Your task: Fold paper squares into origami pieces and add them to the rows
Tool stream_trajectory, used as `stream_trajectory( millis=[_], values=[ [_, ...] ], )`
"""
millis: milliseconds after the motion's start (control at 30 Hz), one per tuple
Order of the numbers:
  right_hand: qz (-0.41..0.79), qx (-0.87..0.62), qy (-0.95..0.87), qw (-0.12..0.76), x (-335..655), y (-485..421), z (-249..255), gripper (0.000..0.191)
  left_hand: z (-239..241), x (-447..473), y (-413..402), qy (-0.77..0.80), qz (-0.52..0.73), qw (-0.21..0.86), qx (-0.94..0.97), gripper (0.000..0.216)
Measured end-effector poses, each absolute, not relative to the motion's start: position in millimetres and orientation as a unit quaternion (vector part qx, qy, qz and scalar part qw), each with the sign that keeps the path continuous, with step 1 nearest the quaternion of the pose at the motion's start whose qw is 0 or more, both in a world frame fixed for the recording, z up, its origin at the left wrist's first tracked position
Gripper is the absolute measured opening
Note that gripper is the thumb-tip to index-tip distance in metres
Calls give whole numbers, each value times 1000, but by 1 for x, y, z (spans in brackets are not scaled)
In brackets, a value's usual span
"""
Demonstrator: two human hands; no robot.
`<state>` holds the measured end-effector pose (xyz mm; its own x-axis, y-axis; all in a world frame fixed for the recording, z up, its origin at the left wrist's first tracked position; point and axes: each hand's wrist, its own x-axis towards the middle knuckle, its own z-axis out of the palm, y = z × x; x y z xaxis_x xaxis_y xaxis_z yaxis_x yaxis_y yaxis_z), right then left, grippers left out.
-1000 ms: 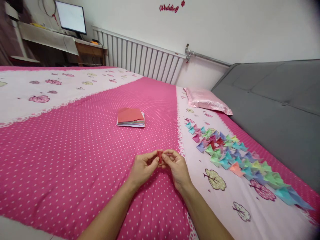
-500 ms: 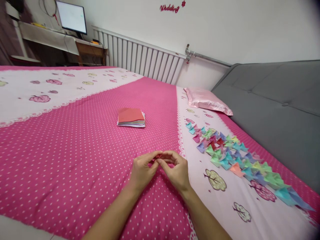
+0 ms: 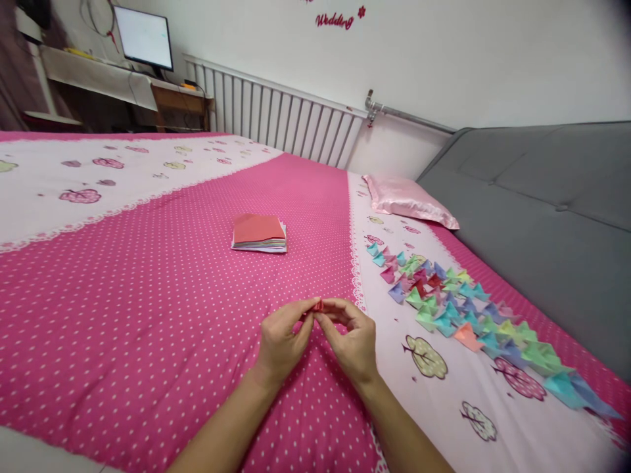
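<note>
A small folded piece of red paper (image 3: 319,306) is pinched between the fingertips of both hands, low in the middle of the view. My left hand (image 3: 286,332) grips it from the left, thumb below and index finger above. From the other side my right hand (image 3: 351,335) holds it in the same kind of pinch. The fingers cover much of the paper, so its full shape is hidden. Farther off on the bed lies a stack of square coloured paper (image 3: 259,230) with a red sheet on top. To the right, many folded paper boats (image 3: 446,318) stand in rows.
The bed has a pink dotted cover (image 3: 162,282) with pale printed bands. A pink pillow (image 3: 409,199) lies at the far right, beside a grey padded headboard (image 3: 537,190). Beyond the bed are a radiator (image 3: 276,108), and a desk with a monitor (image 3: 144,39).
The fingertips have drawn slightly apart and more of the red paper shows between them. Both hands still hold it in nearly the same place. The stack and the boats lie as before.
</note>
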<state>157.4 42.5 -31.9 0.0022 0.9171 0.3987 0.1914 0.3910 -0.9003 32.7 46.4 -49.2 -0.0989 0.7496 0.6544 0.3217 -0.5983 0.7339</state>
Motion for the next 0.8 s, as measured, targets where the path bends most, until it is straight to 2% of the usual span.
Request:
stream_trajectory(
  millis=[100, 200, 400, 567, 700, 800],
  values=[
    [251, -459, -649, 552, 160, 44, -34, 19, -51, 35, 49, 393, 623, 148, 660, 27],
    [182, -464, -670, 551, 160, 44, -37, 19, -51, 38, 48, 409, 618, 173, 649, 25],
    [116, -460, -683, 556, 158, 43, -38, 15, -54, 44, 46, 429, 630, 323, 561, 16],
    [91, -436, -698, 561, 160, 42, -36, 17, -53, 45, 49, 392, 660, 452, 454, 11],
    [84, -434, -689, 574, 161, 43, -35, 19, -53, 46, 47, 384, 653, 474, 449, 15],
    [121, -453, -676, 568, 161, 42, -36, 22, -53, 47, 48, 395, 640, 488, 442, 23]
  ],
)
